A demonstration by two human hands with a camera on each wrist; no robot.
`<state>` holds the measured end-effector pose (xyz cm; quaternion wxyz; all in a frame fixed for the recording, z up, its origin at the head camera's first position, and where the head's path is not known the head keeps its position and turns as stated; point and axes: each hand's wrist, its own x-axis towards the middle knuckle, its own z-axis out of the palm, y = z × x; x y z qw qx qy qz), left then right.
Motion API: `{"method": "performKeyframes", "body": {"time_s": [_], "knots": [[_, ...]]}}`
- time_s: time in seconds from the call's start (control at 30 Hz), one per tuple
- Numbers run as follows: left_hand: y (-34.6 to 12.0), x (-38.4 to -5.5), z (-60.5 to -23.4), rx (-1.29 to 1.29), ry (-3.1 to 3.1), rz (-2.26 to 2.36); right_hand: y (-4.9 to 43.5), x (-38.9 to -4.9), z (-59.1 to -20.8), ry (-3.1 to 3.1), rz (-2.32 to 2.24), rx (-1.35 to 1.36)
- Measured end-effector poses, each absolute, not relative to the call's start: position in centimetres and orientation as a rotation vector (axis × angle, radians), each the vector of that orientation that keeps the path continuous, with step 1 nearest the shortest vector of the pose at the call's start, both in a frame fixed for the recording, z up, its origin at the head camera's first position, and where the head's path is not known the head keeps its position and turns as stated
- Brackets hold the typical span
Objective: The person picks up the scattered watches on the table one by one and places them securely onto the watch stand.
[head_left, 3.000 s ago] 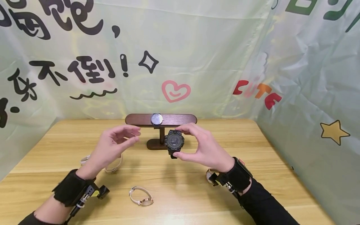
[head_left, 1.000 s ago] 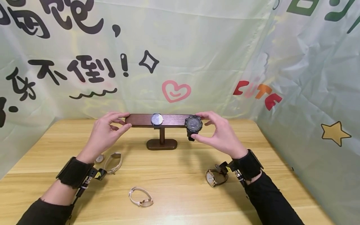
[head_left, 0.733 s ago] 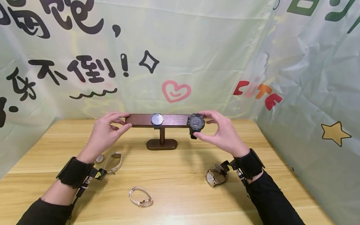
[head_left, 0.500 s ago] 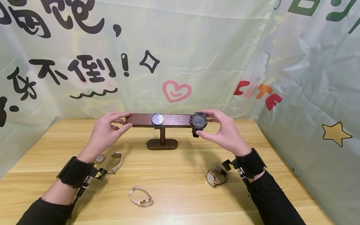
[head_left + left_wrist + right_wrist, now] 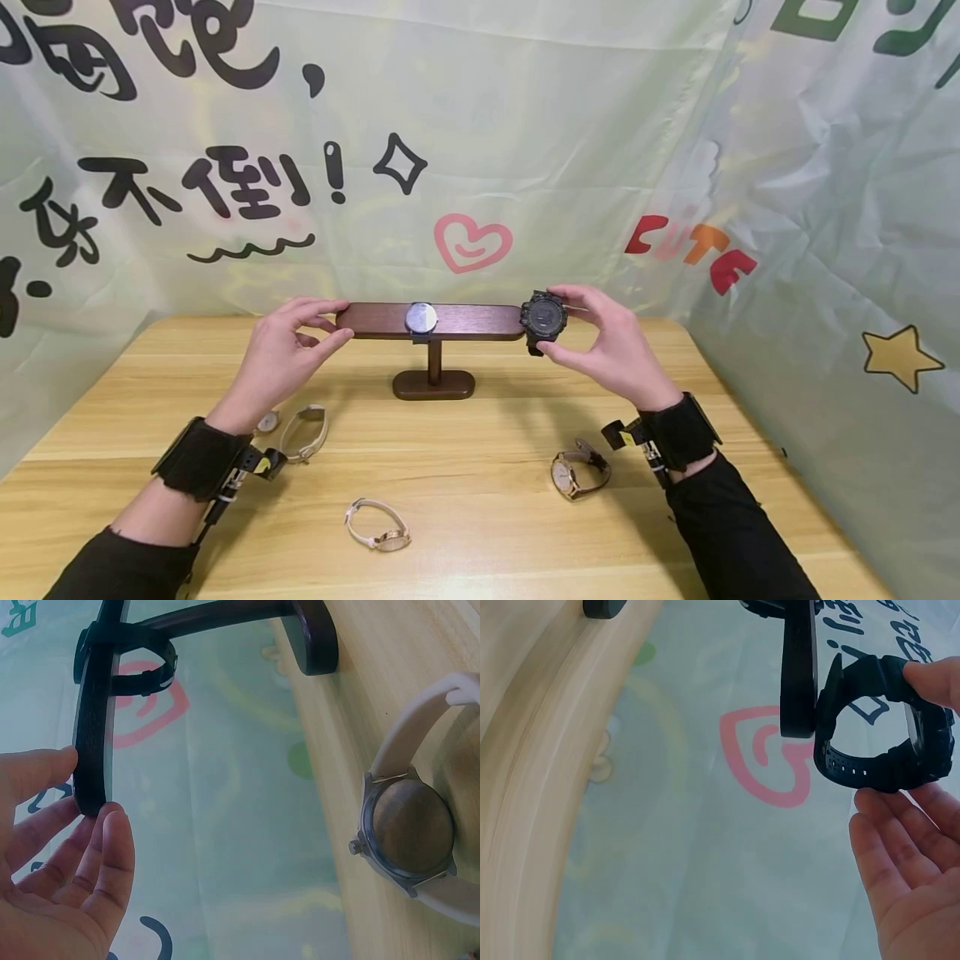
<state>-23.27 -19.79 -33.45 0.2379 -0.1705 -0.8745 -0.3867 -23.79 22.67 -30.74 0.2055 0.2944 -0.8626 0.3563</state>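
Note:
A dark wooden watch stand point(image 5: 480, 321) stands on the table, a round-faced watch point(image 5: 422, 318) strapped about its bar. My left hand point(image 5: 288, 350) holds the bar's left end; in the left wrist view, thumb point(image 5: 52, 766) and fingers close on it from either side. My right hand point(image 5: 611, 346) pinches a chunky black digital watch point(image 5: 543, 317) between thumb and fingers, at the bar's right end. In the right wrist view, the black watch's strap loop point(image 5: 855, 772) is fastened, its opening beside the bar's tip point(image 5: 799, 712) rather than around it.
A watch with a pale strap point(image 5: 377, 525) lies near the table's front. Another pale-strapped watch point(image 5: 303, 433) and a small watch face point(image 5: 267, 422) are close to the left forearm. A brown-strapped watch point(image 5: 579, 471) lies at right. A printed cloth point(image 5: 600, 125) hangs behind.
My left hand has moved to the bar's left end and holds it. My right hand has carried the black watch up and right, from in front of the stand to just beyond the bar's right end.

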Motion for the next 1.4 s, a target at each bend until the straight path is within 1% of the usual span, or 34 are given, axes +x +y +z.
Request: {"method": "performKeyframes", "body": {"time_s": [0.33, 0.63, 0.9, 1.4], "knots": [[-19.9, -23.3, -33.5, -0.470, -2.399, -1.057, 23.1, -24.5, -31.1, -2.465, 0.992, 0.765], [-19.8, -23.4, -33.6, -0.475, -2.396, -1.052, 22.8, -25.6, -32.4, -2.554, 1.069, 0.730], [-19.9, -23.4, -33.6, -0.464, -2.399, -1.060, 22.1, -26.5, -32.8, -2.599, 1.080, 0.780], [-20.0, -23.4, -33.5, -0.466, -2.404, -1.056, 19.7, -27.6, -32.1, -2.650, 1.069, 0.865]]}}
